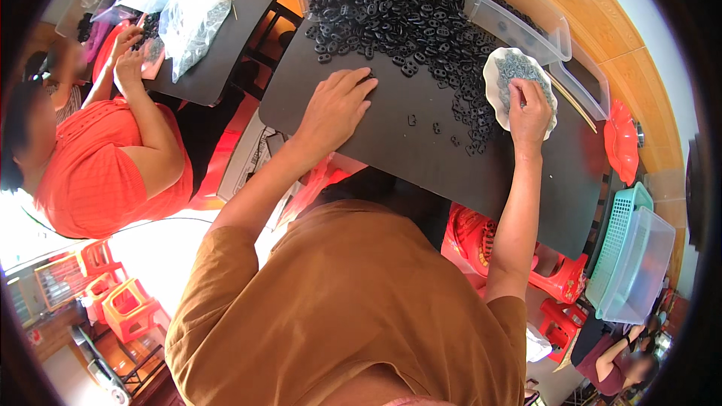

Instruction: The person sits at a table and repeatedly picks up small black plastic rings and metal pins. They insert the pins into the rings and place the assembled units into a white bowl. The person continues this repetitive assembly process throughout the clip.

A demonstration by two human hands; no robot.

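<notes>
On the dark table, my left hand rests palm down with its fingers bent together. A tiny dark bit shows at its fingertips, too small to name. My right hand reaches over a white scalloped dish of small grey translucent pieces. Its thumb and fingers are pinched together at those pieces, and whatever is between them is hidden. Beyond both hands spreads a big heap of small black two-holed plastic parts. A trail of black parts runs from the heap down beside the dish.
Clear plastic bins flank the heap. Thin sticks lie right of the dish, with a red scalloped dish farther right. Green and clear baskets stand lower right. A person in red works at another table, left.
</notes>
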